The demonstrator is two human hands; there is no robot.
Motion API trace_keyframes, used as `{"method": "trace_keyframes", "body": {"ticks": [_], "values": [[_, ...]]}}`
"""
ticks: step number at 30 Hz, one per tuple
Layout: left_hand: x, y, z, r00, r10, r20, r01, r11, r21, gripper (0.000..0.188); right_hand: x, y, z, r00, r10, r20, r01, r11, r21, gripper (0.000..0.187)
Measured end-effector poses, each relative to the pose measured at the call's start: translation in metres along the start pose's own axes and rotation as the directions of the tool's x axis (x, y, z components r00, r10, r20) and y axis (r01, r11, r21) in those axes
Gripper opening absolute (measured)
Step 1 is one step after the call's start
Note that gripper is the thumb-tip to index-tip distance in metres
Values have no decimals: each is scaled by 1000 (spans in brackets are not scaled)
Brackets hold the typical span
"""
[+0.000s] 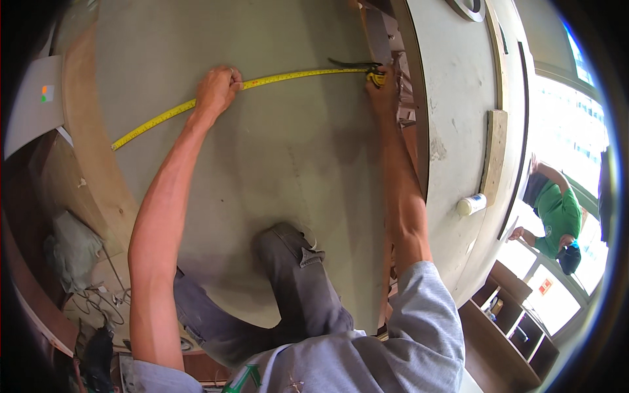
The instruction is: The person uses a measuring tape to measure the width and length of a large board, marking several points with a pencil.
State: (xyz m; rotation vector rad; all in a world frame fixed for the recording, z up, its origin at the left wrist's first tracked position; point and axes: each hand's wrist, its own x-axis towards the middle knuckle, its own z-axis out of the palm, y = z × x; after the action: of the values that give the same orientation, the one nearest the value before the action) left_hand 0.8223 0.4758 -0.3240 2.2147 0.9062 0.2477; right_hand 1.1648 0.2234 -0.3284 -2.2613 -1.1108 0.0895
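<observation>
A: Where does the tape measure [288,76] lie relative to your fingers?

B: Its yellow blade [265,81] crosses the grey panel [262,150], passing under the fingers of your left hand [218,90] to a tip [114,146] left of them. Its case [375,79] sits within the fingers of your right hand [383,90], a black strap [347,64] just left of them.

A: How do your fingers stand?

B: Left, curled down over the blade, thumb contact untellable; right, wrapped round the case.

A: How should it handle?

B: Probably light; the blade springy, smooth, apt to twist or kink. Pinch it across its flat faces, fingertips clear of the thin edges; the case, likely rigid, suits your palm.
</observation>
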Motion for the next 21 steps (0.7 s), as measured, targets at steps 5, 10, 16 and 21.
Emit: {"method": "trace_keyframes", "body": {"ticks": [5, 10, 16, 21], "values": [[0, -4, -1, 999, -16, 43, 16, 1000, 0, 2, -3, 22, -3, 996, -65, 57, 62, 997, 40, 52], [-8, -35, 2, 1000, 12, -8, -11, 996, 88, 14, -7, 34, 17, 978, -10, 208, -67, 930, 360, 50], [4, -2, -4, 997, 76, -31, -76, 997, 23, 13, -9, 19, -23, 952, -39, 303, -169, 761, 626, 54], [-11, -37, -1, 998, 21, 58, -23, 999, 30, 11, -13, -16, 6, 945, -36, 325, -28, 981, 192, 51]]}}
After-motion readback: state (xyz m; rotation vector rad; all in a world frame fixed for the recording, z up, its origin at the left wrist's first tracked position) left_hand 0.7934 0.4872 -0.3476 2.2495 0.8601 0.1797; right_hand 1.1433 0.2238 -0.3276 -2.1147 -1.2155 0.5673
